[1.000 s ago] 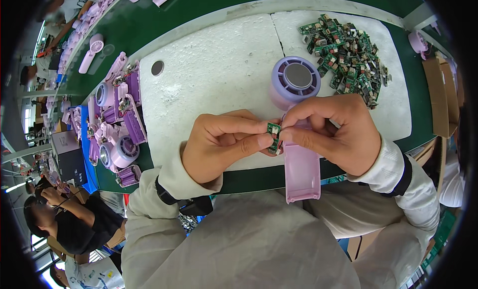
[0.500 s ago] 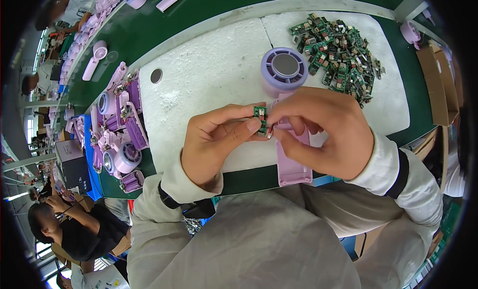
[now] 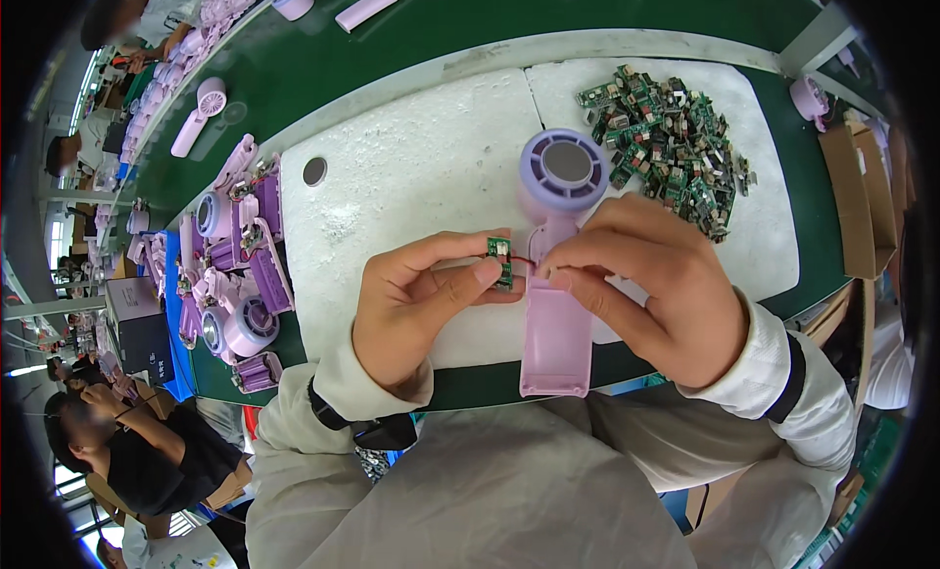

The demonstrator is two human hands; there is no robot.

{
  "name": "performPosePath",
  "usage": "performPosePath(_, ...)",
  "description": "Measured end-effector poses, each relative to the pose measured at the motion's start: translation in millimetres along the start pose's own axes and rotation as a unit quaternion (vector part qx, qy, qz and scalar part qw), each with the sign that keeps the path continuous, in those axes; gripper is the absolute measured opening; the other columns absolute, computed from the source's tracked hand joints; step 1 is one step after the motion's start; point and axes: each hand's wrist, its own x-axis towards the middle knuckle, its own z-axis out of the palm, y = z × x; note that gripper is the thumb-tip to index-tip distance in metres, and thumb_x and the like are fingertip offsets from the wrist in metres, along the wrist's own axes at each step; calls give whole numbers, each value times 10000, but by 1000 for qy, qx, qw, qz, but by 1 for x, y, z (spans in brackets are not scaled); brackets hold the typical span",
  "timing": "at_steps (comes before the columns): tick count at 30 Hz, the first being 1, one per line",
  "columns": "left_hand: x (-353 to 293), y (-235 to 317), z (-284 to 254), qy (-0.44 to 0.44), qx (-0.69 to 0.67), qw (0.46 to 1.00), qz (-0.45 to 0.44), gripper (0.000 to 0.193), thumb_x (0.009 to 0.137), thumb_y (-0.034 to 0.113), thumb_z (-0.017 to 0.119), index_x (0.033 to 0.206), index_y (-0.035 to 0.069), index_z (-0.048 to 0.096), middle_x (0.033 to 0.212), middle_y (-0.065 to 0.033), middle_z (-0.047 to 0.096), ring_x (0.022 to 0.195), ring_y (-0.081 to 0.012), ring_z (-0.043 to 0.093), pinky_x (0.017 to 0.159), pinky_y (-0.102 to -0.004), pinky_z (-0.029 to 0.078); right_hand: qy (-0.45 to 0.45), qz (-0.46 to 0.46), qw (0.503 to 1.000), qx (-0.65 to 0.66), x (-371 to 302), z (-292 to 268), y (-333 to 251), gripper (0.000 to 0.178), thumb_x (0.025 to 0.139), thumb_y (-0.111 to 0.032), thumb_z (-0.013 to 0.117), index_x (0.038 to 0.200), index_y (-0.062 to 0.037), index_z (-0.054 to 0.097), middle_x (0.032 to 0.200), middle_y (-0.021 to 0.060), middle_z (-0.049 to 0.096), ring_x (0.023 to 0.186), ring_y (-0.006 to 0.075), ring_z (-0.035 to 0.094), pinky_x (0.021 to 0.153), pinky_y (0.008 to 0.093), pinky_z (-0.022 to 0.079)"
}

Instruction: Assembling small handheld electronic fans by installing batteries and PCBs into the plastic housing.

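Observation:
A small green circuit board (image 3: 500, 262) is pinched upright between the thumb and fingers of my left hand (image 3: 416, 295). From its right side a thin dark-red wire (image 3: 522, 260) runs to my right hand (image 3: 656, 280), whose thumb and forefinger are closed on it. The fingertips hide the wire's end. Under my right hand lies a handheld fan: its round lilac head (image 3: 563, 177) points away from me, and its hollow pink handle (image 3: 556, 349) reaches the near edge of the white foam board. Another thin wire loops beside the handle's neck.
Loose circuit boards (image 3: 676, 143) are heaped at the back right of the foam board (image 3: 411, 158). A silver disc (image 3: 314, 171) lies at its left. Several part-built fans (image 3: 240, 265) crowd the left side. A cardboard box (image 3: 862, 202) stands at right; co-workers sit at left.
My right hand has drawn slightly away from the circuit board, so the wire between them now shows stretched out. The fan's handle has shifted left and sits more openly in view.

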Motion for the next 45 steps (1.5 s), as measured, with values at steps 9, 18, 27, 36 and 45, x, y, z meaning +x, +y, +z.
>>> performPosePath(9, -3, -7, 4, -20, 71, 995, 68, 305, 952, -98, 564, 1233, 1, 632, 1226, -194, 627, 1107, -287, 652, 946, -417, 588, -6, 72, 997, 8, 2, 6, -3, 129, 767, -6, 773, 880, -23, 713, 781, 73, 614, 683, 221, 581, 605, 328, 458)
performPosePath(18, -5, -9, 8, -12, 90, 990, 112, 317, 947, -102, 570, 1247, -17, 629, 1201, -179, 634, 1068, -253, 664, 930, -354, 572, 29, -11, 997, -72, 2, 14, -3, 191, 726, 27, 755, 902, -19, 696, 784, 72, 605, 679, 233, 581, 600, 340, 470)
performPosePath(27, -8, -3, 12, 20, 222, 962, 160, 292, 931, -90, 610, 1213, -29, 661, 1135, -158, 644, 999, -206, 677, 885, -287, 561, 40, -14, 994, -103, 2, 19, -5, 178, 755, 21, 746, 917, -19, 682, 788, 72, 584, 672, 231, 572, 604, 339, 471)
performPosePath(36, -12, 11, 29, 77, 340, 919, 183, 302, 905, -88, 649, 1197, -18, 684, 1044, -139, 658, 940, -184, 675, 841, -275, 549, 36, -11, 998, -47, 6, 8, -10, 109, 818, -13, 726, 917, -22, 682, 737, 73, 535, 625, 222, 525, 558, 340, 424)
performPosePath(45, -26, 4, 44, 129, 263, 932, 213, 271, 924, -80, 634, 1184, -23, 682, 1055, -138, 662, 956, -186, 673, 846, -286, 552, 83, -62, 995, -8, 0, 12, -11, 81, 853, -58, 711, 919, -31, 672, 741, 78, 539, 642, 239, 535, 579, 358, 429)
